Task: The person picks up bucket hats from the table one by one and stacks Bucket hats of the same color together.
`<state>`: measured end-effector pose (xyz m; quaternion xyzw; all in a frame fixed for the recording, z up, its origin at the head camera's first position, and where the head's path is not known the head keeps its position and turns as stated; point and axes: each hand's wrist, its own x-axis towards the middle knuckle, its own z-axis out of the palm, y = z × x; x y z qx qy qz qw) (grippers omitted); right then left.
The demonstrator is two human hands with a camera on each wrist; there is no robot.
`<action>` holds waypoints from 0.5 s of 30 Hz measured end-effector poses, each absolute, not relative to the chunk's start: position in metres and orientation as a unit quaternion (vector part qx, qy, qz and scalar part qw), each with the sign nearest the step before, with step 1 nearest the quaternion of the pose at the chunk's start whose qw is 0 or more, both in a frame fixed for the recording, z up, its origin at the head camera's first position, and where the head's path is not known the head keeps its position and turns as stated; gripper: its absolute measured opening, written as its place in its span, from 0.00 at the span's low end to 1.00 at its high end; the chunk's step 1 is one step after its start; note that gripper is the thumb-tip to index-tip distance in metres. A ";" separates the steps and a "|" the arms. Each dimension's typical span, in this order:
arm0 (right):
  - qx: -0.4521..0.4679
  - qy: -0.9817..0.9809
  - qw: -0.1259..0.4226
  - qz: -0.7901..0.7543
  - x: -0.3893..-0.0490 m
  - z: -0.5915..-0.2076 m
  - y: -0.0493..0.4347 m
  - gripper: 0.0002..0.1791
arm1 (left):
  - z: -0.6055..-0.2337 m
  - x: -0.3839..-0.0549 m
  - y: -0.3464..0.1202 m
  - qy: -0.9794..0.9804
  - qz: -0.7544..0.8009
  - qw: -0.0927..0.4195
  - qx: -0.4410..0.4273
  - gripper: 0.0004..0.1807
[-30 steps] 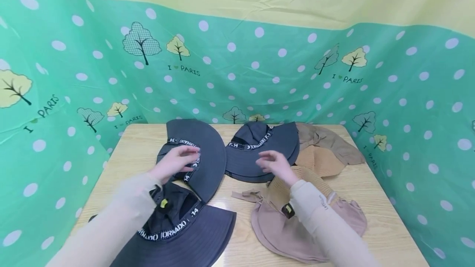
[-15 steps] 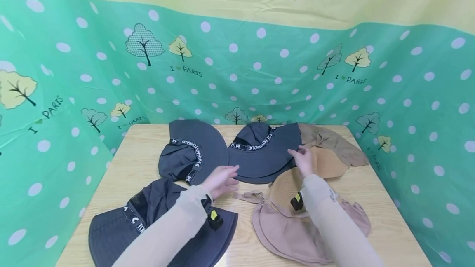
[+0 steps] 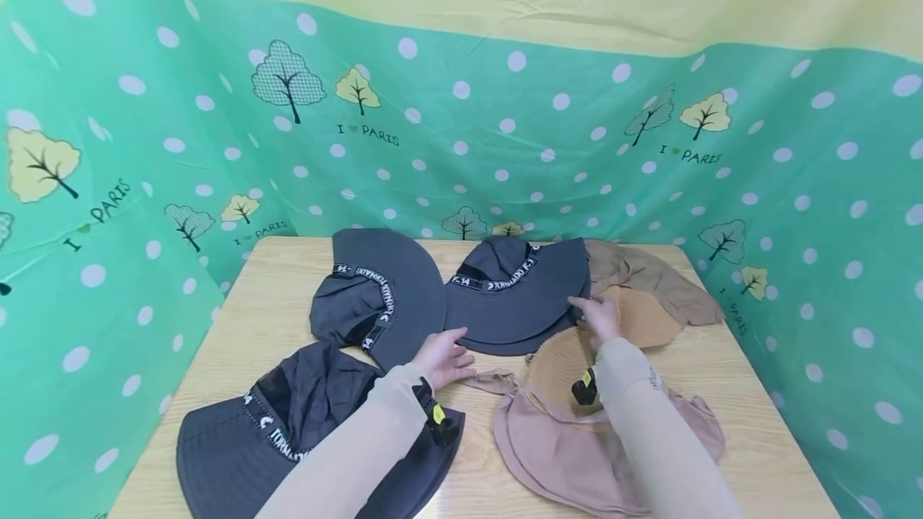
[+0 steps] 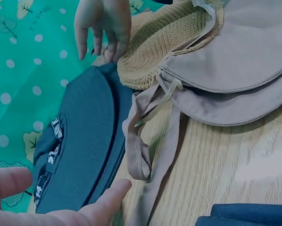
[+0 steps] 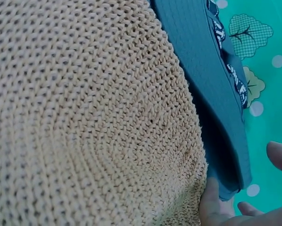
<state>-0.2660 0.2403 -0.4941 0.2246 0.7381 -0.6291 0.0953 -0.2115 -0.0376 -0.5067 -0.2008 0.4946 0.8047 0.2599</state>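
Note:
A dark navy wide-brimmed hat (image 3: 505,315) with a lettered band lies at the back middle. My left hand (image 3: 443,357) is just in front of its brim, thumb and fingers spread with nothing between them in the left wrist view. At the brim's right end is my right hand (image 3: 597,317). In the right wrist view its fingers (image 5: 211,202) are by the brim tip and the straw hat's edge, with the thumb apart; contact is unclear. Below the right arm lies a hat with a tan woven crown (image 3: 558,363) and a pinkish-beige brim (image 3: 555,455).
Two more navy hats lie left, one at the back (image 3: 414,287) and one at the front (image 3: 223,447). Another beige hat (image 3: 663,283) with a tan crown lies back right. A fabric tie (image 4: 138,155) trails on the wooden table (image 3: 750,423). A green dotted cloth (image 3: 490,118) surrounds the table.
My left hand has come from over the back left hat rightward to the middle hat's front. My right hand has moved right to that hat's brim end. The hats look unmoved.

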 end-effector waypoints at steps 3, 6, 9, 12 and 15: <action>0.225 0.743 0.102 -0.622 -0.267 -0.495 0.241 0.43 | -0.506 -0.212 -0.038 0.500 0.801 0.257 -0.205 0.38; 0.226 0.748 0.108 -0.615 -0.269 -0.497 0.241 0.43 | -0.507 -0.212 -0.038 0.500 0.801 0.255 -0.208 0.38; 0.232 0.751 0.116 -0.607 -0.268 -0.499 0.242 0.43 | -0.508 -0.211 -0.037 0.486 0.808 0.250 -0.219 0.38; 0.239 0.746 0.122 -0.609 -0.267 -0.500 0.241 0.42 | -0.510 -0.211 -0.037 0.469 0.818 0.247 -0.224 0.36; 0.248 0.719 0.130 -0.636 -0.267 -0.503 0.238 0.41 | -0.510 -0.211 -0.038 0.461 0.823 0.243 -0.226 0.34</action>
